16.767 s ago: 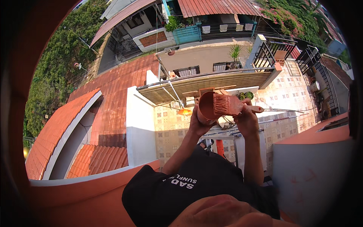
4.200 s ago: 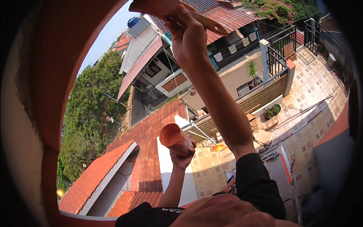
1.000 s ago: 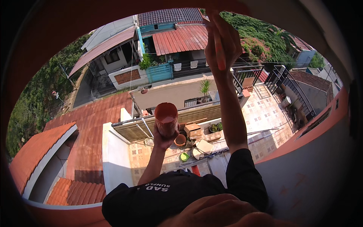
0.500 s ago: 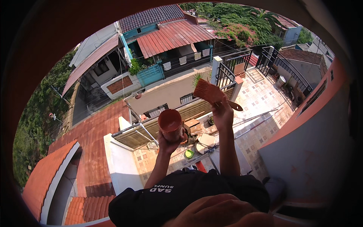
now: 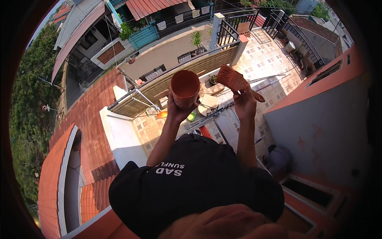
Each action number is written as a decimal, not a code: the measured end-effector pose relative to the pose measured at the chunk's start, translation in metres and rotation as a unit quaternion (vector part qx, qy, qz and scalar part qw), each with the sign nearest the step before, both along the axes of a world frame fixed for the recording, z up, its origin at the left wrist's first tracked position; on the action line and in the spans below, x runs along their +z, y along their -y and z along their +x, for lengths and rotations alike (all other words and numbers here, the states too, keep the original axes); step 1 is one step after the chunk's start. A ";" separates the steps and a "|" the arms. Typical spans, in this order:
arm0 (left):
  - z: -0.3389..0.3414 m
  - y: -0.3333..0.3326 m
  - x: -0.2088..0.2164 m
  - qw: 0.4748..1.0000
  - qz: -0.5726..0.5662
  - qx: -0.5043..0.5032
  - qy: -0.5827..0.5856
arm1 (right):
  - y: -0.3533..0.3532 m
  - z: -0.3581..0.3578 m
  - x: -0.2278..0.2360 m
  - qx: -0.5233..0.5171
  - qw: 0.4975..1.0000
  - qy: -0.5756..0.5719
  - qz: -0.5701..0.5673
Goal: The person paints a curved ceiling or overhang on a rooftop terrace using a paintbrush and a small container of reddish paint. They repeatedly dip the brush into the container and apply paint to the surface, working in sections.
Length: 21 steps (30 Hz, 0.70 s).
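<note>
My left hand (image 5: 177,113) is wrapped round a cup-like paint pot (image 5: 185,88), coated in reddish-brown paint. Its wide mouth faces up and back toward me; how much paint lies inside is hard to tell. To its right, my right hand (image 5: 244,105) grips a wide paintbrush (image 5: 232,78) by the handle. The bristles, caked in the same reddish-brown, point up and left, while the handle's end sticks out right of my fingers. Brush and pot are apart, both raised in front of me high above a tiled yard (image 5: 262,55).
Below are a slatted fence (image 5: 175,85), a white wall (image 5: 123,137) and long poles (image 5: 258,79). A rusty metal roof (image 5: 89,123) lies left, an orange tiled roof (image 5: 55,175) nearer. On the right stands a grey wall (image 5: 314,119); a grey-clothed figure (image 5: 278,158) appears beside it.
The view has tilted down and more of my shirt shows. The pot has shifted right in the picture and its mouth looks wider. The brush has moved right and lower, closer to my right side.
</note>
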<state>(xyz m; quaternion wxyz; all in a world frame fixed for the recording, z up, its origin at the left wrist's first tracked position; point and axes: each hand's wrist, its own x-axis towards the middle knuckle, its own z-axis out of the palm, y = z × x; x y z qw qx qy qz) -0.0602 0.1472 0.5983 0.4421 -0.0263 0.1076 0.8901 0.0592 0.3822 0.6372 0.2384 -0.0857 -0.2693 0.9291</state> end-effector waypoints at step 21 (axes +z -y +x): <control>0.043 -0.054 0.002 0.988 -0.032 -0.132 0.068 | 0.003 0.050 0.092 -0.046 0.931 0.056 0.357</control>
